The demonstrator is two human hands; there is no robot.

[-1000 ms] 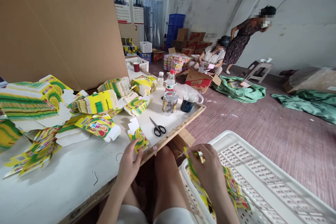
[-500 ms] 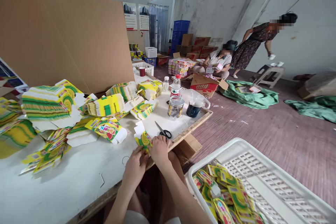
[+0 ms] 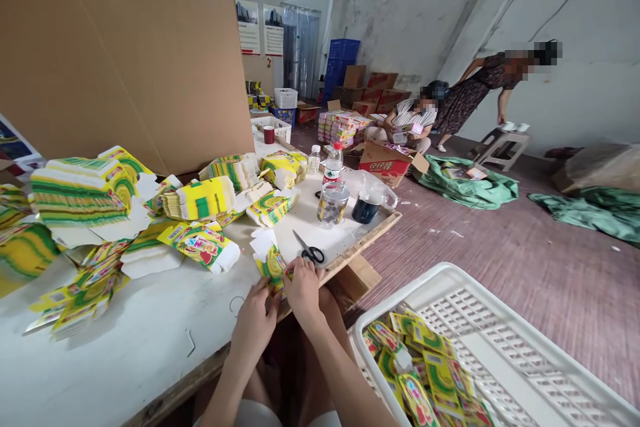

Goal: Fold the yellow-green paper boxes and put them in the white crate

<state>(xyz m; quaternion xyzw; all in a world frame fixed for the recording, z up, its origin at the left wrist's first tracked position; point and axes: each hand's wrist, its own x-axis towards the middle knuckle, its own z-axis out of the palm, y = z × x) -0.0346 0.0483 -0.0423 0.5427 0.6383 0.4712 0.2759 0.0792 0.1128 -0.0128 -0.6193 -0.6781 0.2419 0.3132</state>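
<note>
A small yellow and green printed carton [image 3: 271,257] stands at the table's front edge, its white end flaps sticking up and away from me. My left hand [image 3: 257,310] closes on its lower left side, while my right hand [image 3: 303,283] grips the right side. The carton's near end is hidden by my fingers. Just beyond my right hand lies a pair of black-handled scissors [image 3: 311,253]. Flat stacks of the same cartons [image 3: 85,197] and a loose carton [image 3: 201,245] spread over the white table [image 3: 150,327] to the left.
A white plastic basket [image 3: 505,327] holding folded cartons [image 3: 425,373] is at my right. A clear jar [image 3: 333,203], a bottle [image 3: 333,163] and a dark mug [image 3: 367,209] stand near the table corner. Two people [image 3: 413,120] work beyond.
The carton is turned slightly more upright between my hands. In the background, the standing person's hand has lowered a white cup onto the stool. The view has shifted slightly.
</note>
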